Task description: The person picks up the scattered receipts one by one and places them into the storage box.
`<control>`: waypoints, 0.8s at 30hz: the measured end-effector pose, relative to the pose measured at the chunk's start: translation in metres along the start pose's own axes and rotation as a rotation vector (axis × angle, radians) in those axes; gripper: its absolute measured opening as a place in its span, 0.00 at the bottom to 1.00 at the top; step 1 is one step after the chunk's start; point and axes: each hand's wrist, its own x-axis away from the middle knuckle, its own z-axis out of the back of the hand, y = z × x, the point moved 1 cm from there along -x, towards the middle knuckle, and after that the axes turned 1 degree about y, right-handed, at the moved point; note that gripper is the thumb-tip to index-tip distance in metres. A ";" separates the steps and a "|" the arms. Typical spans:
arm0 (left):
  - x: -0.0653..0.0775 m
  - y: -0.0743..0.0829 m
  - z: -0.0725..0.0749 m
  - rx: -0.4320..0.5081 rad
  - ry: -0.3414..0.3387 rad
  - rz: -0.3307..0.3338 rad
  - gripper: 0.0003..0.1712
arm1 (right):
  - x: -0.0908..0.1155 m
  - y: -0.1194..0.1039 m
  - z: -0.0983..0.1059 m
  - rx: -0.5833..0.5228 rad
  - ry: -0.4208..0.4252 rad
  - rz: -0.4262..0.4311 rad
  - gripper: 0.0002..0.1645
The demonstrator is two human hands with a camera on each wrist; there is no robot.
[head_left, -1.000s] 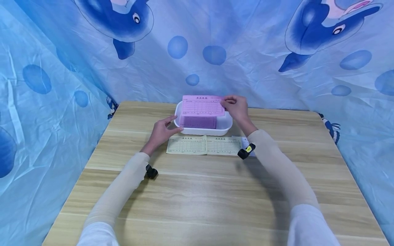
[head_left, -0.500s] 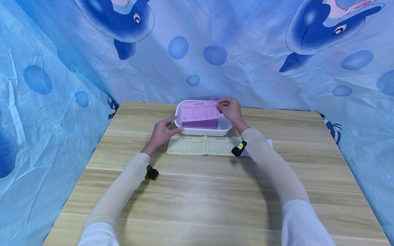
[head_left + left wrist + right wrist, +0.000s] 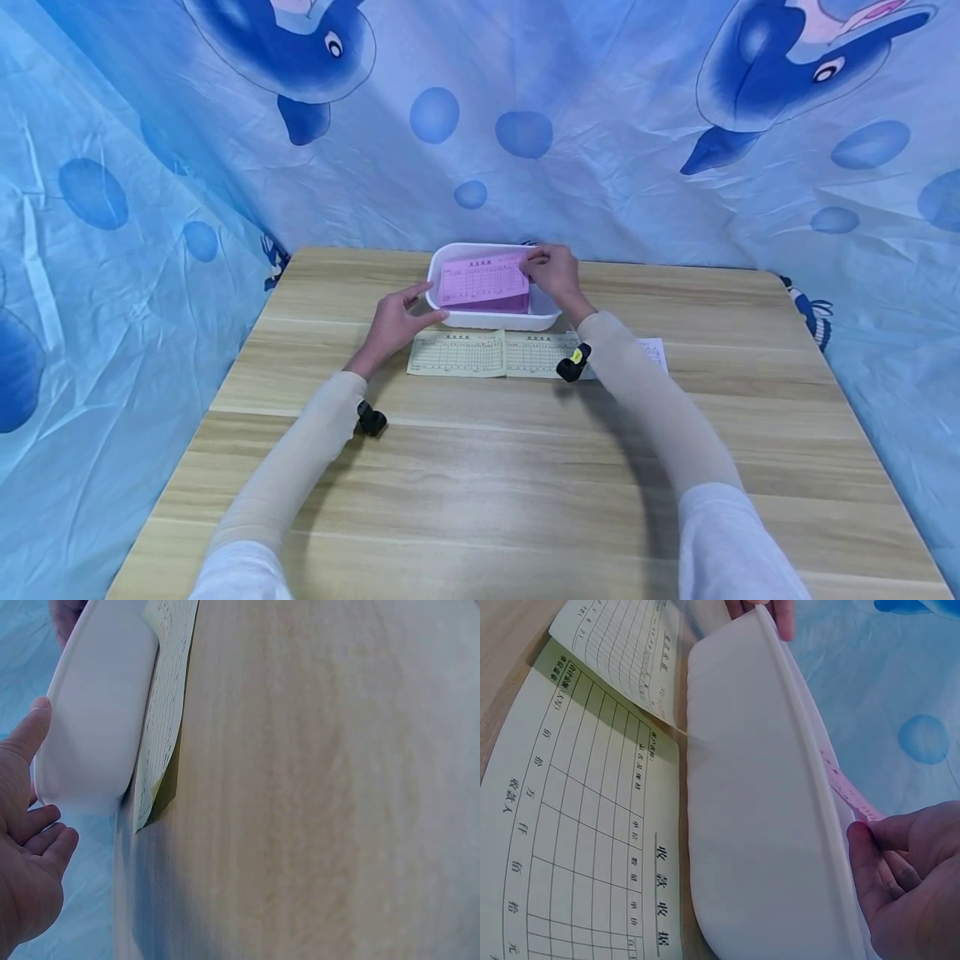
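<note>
My left hand (image 3: 393, 325) holds the left end of a white plastic tray (image 3: 491, 322), its thumb at the front rim and a finger at the left rim. Between thumb and fingers, my right hand (image 3: 553, 271) pinches the right edge of a pink receipt slip (image 3: 480, 280), which lies tilted inside the tray. Darker pink paper (image 3: 512, 304) shows beneath it on the tray bottom. From the right wrist view, the tray's wall hides most of the pink receipt slip (image 3: 847, 787), leaving a strip beside my fingertips.
Two pale yellow receipt slips (image 3: 456, 354) lie side by side before the tray, one edge lifted. A whitish slip (image 3: 654, 352) is partly covered by my right forearm. The wooden table (image 3: 480, 483) meets a blue dolphin-print sheet (image 3: 630, 200) behind.
My right hand has moved left and down with the pink receipt slip, from above the tray into it. My left hand stays on the tray.
</note>
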 end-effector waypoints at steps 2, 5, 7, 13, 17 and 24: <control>0.000 0.000 0.000 0.002 0.001 -0.001 0.45 | 0.000 0.000 -0.001 0.014 -0.001 0.000 0.12; 0.000 0.001 0.000 0.004 0.002 -0.005 0.44 | 0.000 0.000 -0.004 0.025 -0.006 0.001 0.11; 0.000 0.001 0.000 0.002 0.004 -0.004 0.44 | 0.001 0.000 -0.005 0.044 -0.013 0.000 0.11; -0.001 -0.001 0.001 0.004 0.002 0.004 0.45 | 0.001 0.000 -0.009 0.125 -0.035 0.013 0.11; -0.001 -0.002 0.000 0.003 0.002 0.007 0.45 | 0.001 0.002 -0.009 0.128 -0.032 0.014 0.11; -0.001 -0.002 0.000 0.006 0.009 0.006 0.45 | 0.001 0.003 -0.005 0.141 -0.024 0.070 0.13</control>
